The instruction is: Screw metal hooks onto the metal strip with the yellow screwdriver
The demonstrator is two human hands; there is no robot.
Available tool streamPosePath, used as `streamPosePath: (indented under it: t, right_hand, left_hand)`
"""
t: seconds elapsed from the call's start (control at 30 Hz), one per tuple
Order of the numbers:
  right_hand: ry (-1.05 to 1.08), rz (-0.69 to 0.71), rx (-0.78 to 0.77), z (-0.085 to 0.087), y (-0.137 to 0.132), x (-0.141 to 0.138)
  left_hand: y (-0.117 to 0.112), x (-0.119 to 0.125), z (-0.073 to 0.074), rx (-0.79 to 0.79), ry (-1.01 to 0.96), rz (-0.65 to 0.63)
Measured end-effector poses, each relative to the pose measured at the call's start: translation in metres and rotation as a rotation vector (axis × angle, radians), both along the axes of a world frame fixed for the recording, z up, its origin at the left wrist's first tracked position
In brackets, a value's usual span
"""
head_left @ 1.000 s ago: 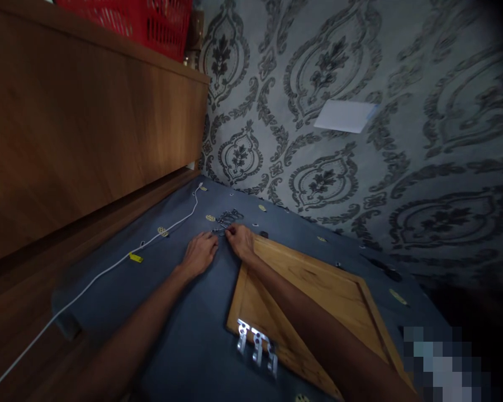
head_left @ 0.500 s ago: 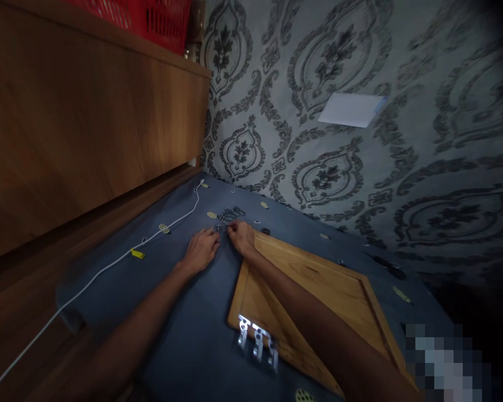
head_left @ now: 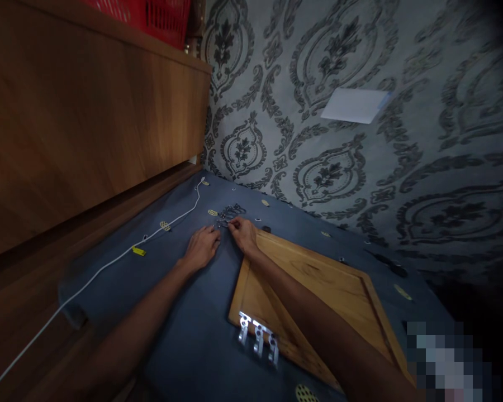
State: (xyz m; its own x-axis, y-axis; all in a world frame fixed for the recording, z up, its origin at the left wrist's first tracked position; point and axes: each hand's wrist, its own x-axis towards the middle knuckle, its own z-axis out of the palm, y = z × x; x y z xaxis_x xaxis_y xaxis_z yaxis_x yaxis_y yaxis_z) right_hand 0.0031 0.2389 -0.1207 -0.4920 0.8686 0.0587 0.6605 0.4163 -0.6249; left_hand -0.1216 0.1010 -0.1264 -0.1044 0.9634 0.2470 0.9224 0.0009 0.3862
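In the head view, my right hand (head_left: 243, 234) has its fingers pinched on a small metal clip (head_left: 223, 224) just above the blue cloth. My left hand (head_left: 203, 245) is beside it on the left, fingers bent and drawn together near the clip's other end; whether they grip anything is too small to make out. Just beyond the hands lies a heap of similar metal clips (head_left: 233, 210). Under my right forearm is a wooden board (head_left: 318, 279) with a raised rim. Along its near left edge sit 3 shiny metal clips (head_left: 258, 339).
A white cable (head_left: 113, 261) with a yellow tag (head_left: 138, 251) runs along the left of the patterned blue cloth (head_left: 180, 312). Wooden furniture (head_left: 100, 111) stands left, bearing a red basket (head_left: 163, 22). A dark object (head_left: 392, 265) lies right, near the papered wall (head_left: 272, 111).
My right hand's fingertips and the clip have drawn slightly away from my left fingers. The camera view has shifted a little; the board and its clips stay put.
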Motion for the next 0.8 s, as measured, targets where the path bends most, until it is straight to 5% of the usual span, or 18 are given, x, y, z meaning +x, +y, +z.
streamPosePath:
  t: [0.43, 0.8]
  right_hand:
    - [0.408, -0.024, -0.168, -0.011, 0.009, 0.004]
    - [0.664, -0.028, -0.340, 0.002, -0.045, 0.085]
  left_hand:
    - [0.000, 0.000, 0.000, -0.007, 0.010, 0.001]
    - [0.000, -0.003, 0.000, 0.101, -0.093, -0.007]
